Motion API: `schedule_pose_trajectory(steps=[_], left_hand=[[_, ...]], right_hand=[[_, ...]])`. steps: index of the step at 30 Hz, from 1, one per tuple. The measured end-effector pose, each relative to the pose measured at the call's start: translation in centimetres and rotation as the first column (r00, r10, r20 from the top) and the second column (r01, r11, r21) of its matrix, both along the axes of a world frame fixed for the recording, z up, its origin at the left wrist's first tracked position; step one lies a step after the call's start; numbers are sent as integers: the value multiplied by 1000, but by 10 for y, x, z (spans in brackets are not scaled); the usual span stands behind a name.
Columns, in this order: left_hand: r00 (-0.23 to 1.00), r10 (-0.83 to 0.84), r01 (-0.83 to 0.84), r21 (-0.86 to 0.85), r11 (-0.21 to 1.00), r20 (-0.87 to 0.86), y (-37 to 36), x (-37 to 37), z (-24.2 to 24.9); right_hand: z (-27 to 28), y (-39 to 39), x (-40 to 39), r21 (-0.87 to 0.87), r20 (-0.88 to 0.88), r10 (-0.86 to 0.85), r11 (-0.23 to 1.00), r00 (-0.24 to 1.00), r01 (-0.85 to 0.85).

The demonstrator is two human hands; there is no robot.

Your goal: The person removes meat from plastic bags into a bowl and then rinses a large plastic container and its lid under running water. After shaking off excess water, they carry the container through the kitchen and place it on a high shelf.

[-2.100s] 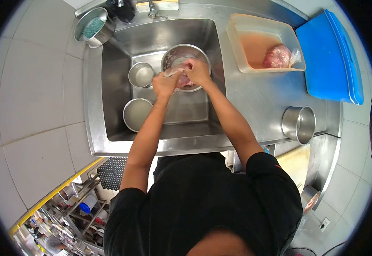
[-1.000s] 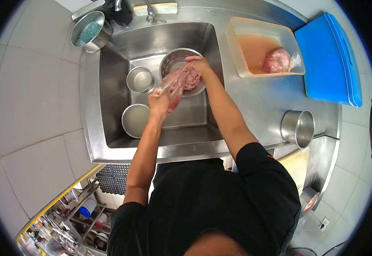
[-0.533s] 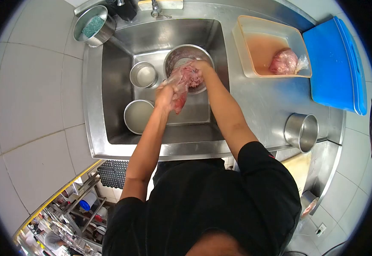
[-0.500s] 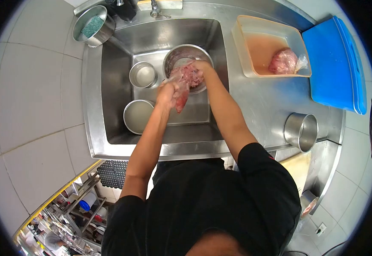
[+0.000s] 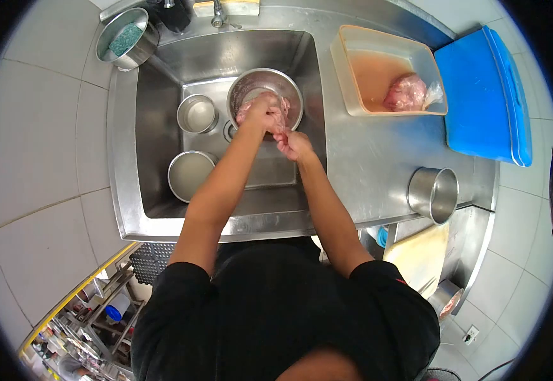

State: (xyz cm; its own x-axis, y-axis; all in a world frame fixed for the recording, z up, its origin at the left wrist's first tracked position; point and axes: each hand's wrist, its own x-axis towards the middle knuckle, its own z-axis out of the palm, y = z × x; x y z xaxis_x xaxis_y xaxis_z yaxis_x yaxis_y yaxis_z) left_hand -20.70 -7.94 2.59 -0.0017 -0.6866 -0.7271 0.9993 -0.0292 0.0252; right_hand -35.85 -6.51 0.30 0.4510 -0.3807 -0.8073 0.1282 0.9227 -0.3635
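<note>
Raw pink meat [image 5: 284, 106], apparently with clear plastic bag around part of it, is in and over the round metal colander [image 5: 297, 95] in the sink. My left hand [image 5: 264, 112] is closed over the meat, its fingertips partly hidden. Just below and to the right, my right hand [image 5: 294, 145] is closed in a pinch close to the left fingers. It grips what looks like the end of the plastic bag at the colander's near rim. How much meat lies inside the colander is hidden by my left hand.
Inside the sink [image 5: 226, 52], a small metal pot [image 5: 196, 115] and a larger one [image 5: 191, 173] hold cloudy liquid. Rightward stand a plastic tub [image 5: 365, 70] with reddish water and bagged meat [image 5: 406, 93], a blue lid [image 5: 485, 101] and a metal pot [image 5: 433, 193]. A pot with a green scrubber [image 5: 126, 40] stands back left.
My left hand has moved up onto the meat over the colander. My right hand has come out of the colander toward me and now pinches the bag. The meat has shifted back over the colander.
</note>
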Motion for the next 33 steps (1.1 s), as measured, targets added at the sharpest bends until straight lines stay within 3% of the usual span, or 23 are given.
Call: schedule_pose_trajectory(steps=[1, 3, 4, 5, 7, 8, 9, 11, 12, 13, 15, 16, 17, 18, 19, 21, 22, 24, 28, 30, 31, 33], left_hand=[[1000, 2, -2, -3, 1000, -3, -3, 8, -2], [987, -160, 159, 78, 984, 0, -4, 27, -5], [971, -216, 222, -56, 973, 97, 2, 37, 2], [973, -208, 215, -61, 975, 96, 4, 47, 9], [881, -353, 334, 114, 936, 315, 10, 65, 7], [819, -432, 440, 71, 895, 378, 15, 77, -4], [823, -428, 434, 72, 898, 373, 22, 77, 2], [553, -637, 581, 299, 757, 538, 35, 76, 27], [456, -653, 620, 311, 721, 605, 41, 77, 28], [461, -650, 618, 307, 724, 604, 44, 77, 29], [288, -546, 615, 285, 736, 787, 48, 73, 34], [291, -545, 614, 284, 737, 786, 46, 72, 21], [156, -359, 551, 221, 805, 920, 44, 69, 9], [-2, -156, 502, 135, 854, 988, 41, 67, 1], [-4, -154, 507, 134, 851, 988, 43, 66, 22], [-236, -212, 649, 316, 692, 948, 49, 62, 59], [-240, -204, 651, 313, 691, 949, 48, 58, 59], [-460, 72, 574, 235, 785, 885, 48, 50, 54], [-378, -113, 572, 327, 752, 919, 37, 49, 40], [-439, -200, 428, 399, 811, 876, 39, 52, 36], [-439, -199, 430, 400, 810, 876, 40, 54, 34], [-222, -332, 372, 395, 840, 917, 43, 57, 30]], right_hand=[[6, -2, -2, -128, -33, -57, 990, 998, 53], [16, -13, 2, -200, -102, -95, 977, 990, 73], [27, -19, 6, -268, -166, -138, 959, 976, 90], [37, -28, 10, -272, -168, -131, 959, 977, 82], [74, -38, 21, -419, -106, -124, 905, 987, 69], [82, -42, 24, -413, -114, -116, 909, 987, 60], [87, -48, 28, -501, -167, -47, 864, 985, -44], [102, -54, 36, -578, -229, 21, 802, 973, -153], [111, -56, 40, -621, -263, 16, 762, 965, -182], [116, -57, 42, -660, -298, 9, 720, 955, -213], [110, -70, 47, -684, -291, 30, 692, 956, -230], [113, -73, 49, -705, -286, 74, 659, 955, -263], [116, -76, 52, -726, -281, 115, 623, 953, -289], [116, -82, 54, -725, -398, 197, 530, 896, -439], [115, -86, 59, -727, -397, 190, 532, 898, -434], [114, -87, 68, -537, -657, 385, 365, 648, -761], [115, -87, 71, -542, -657, 378, 364, 653, -757], [113, -86, 74, -590, -637, 385, 314, 668, -744], [107, -86, 76, -659, -590, 435, 227, 681, -717], [111, -86, 71, -741, -313, 376, 478, 872, -472], [104, -89, 67, -740, -313, 375, 479, 873, -471], [74, -93, 54, -632, -774, -15, 79, 633, -771]])
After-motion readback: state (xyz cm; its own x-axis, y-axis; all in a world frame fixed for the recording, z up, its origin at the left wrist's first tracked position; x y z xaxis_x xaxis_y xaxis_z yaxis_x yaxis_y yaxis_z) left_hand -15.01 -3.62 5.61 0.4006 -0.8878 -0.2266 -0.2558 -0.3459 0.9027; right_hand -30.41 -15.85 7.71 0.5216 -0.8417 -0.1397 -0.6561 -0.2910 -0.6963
